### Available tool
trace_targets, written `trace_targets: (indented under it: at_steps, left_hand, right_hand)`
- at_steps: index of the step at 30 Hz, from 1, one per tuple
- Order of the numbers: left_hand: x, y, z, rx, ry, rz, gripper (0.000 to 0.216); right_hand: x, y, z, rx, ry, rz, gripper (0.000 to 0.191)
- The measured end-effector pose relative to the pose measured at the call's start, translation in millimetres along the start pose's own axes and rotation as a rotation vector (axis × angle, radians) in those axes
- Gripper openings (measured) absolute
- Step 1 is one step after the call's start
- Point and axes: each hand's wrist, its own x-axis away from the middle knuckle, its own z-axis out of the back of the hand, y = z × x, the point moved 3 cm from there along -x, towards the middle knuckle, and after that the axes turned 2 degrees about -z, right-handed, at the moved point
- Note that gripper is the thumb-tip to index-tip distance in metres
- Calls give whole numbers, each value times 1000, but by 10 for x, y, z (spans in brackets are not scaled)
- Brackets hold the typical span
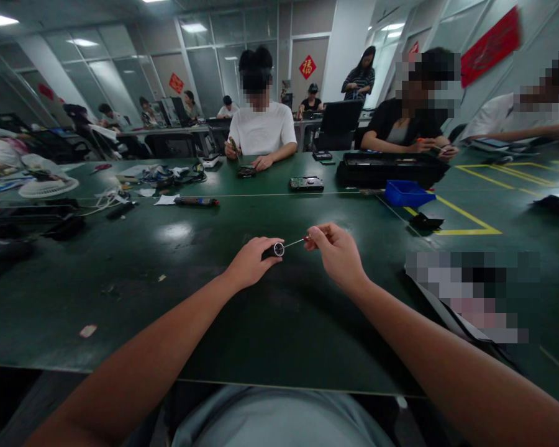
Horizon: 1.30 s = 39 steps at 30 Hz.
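Observation:
My left hand is closed around a small black cylinder whose open end, with a bright silvery rim, faces right and toward me. In my right hand a thin screwdriver is pinched between thumb and fingers; a bit of its red handle shows. Its slim metal shaft slants down to the left and meets the rim of the cylinder. Whether the tip is inside the opening or only at its edge, I cannot tell. Both hands are above the dark green tabletop.
Beyond my hands lie a hard drive, a long black casing, a blue bin and a small black part. A dark pen-like tool and tangled cables are at left. Co-workers sit across the table.

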Motion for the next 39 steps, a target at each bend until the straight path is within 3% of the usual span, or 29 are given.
trace_targets:
  at_steps: [10,17,21,27,34,39]
  left_hand:
    - [7,14,21,14,13,-1,40]
    - [6,-4,15,20,11,9,41]
    - [13,-24,6,15,21,-1,41]
    - [15,-34,3,17,39,3,41]
    - [12,-51,14,12,46,2,42]
    - [20,-58,11,4,26,22,42]
  right_hand:
    - [-26,110,-10,-58,28,-57,28]
    - [0,32,8,58,49,-25,28]
    - [29,-74,42,251,52,-14,37]
    - [69,-130,50,405,72,114,42]
    - [104,-142,0,311,-47,262,17]
    - [113,-161,-4,325,-96,218,25]
